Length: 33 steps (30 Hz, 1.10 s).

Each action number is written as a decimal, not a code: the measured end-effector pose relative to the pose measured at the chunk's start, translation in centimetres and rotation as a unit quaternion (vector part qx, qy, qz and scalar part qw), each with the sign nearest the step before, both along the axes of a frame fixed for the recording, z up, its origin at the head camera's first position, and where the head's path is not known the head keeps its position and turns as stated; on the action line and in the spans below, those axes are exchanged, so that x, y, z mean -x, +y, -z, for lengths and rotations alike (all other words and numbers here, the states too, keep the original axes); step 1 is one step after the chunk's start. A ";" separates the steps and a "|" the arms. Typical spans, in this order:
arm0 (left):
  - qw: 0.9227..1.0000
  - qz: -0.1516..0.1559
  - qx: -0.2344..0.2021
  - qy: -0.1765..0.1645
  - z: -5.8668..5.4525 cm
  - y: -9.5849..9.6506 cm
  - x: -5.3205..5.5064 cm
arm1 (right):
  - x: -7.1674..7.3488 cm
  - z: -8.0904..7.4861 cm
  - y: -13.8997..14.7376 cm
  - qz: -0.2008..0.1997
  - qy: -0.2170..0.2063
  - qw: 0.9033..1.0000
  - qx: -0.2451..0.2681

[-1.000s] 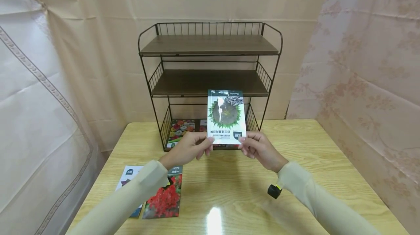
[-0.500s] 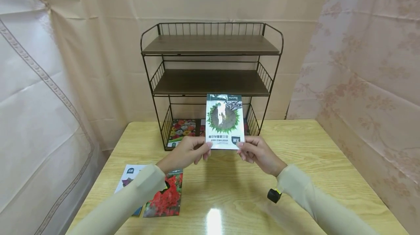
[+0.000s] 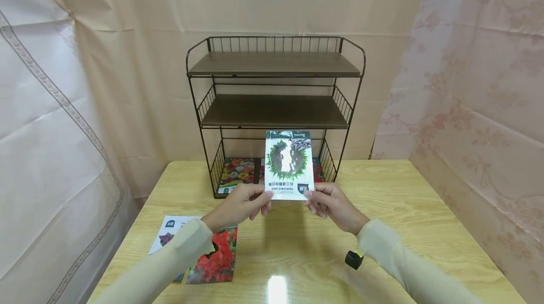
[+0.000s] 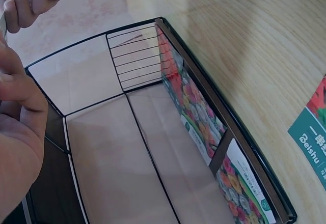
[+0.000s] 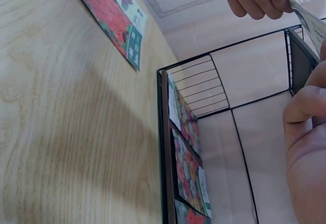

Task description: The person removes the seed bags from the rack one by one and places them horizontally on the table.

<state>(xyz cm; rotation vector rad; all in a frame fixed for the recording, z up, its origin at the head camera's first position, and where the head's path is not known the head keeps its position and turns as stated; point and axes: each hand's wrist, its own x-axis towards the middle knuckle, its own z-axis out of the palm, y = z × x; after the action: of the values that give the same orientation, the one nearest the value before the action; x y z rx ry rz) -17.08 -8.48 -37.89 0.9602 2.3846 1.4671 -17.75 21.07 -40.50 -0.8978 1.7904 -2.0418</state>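
A white seed packet (image 3: pixel 289 164) with a sunflower head pictured on it is held up in front of the rack's lower part in the head view. My left hand (image 3: pixel 243 204) pinches its near left corner between thumb and fingers. At the near right corner my right hand (image 3: pixel 335 205) pinches it the same way. The print on the packet appears upside down. In the right wrist view, the packet's edge (image 5: pixel 309 23) shows between both hands. Several flower seed packets (image 3: pixel 238 173) lie on the rack's bottom shelf, partly hidden behind the held packet.
The dark three-tier wire rack (image 3: pixel 274 113) stands at the table's back edge. On the wooden table (image 3: pixel 382 228), a red-flower packet (image 3: pixel 216 259) and a white packet (image 3: pixel 167 231) lie at the left, partly covered by my left sleeve. Curtains hang behind and at both sides.
Both hands have lowered the sunflower packet slightly toward me, and it has shifted a little to the left. The grip at both corners stays the same.
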 end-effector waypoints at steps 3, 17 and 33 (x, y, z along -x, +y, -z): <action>1.000 0.001 0.001 -0.001 0.2 -0.1 -0.1 | -0.1 0.2 -0.1 -0.004 0.000 1.000 0.000; 1.000 0.001 0.017 0.001 1.5 -1.2 -0.7 | -0.4 1.6 -1.0 -0.019 -0.018 1.000 -0.004; 0.998 -0.016 0.029 -0.046 3.1 -1.9 -1.2 | -0.8 3.4 -1.7 -0.018 -0.060 0.998 -0.025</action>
<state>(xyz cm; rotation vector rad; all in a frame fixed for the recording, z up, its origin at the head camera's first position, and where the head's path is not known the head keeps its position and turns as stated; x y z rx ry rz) -15.83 -10.37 -41.02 0.8266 2.3734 1.4118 -16.98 19.38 -43.92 -0.7696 1.7414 -1.9759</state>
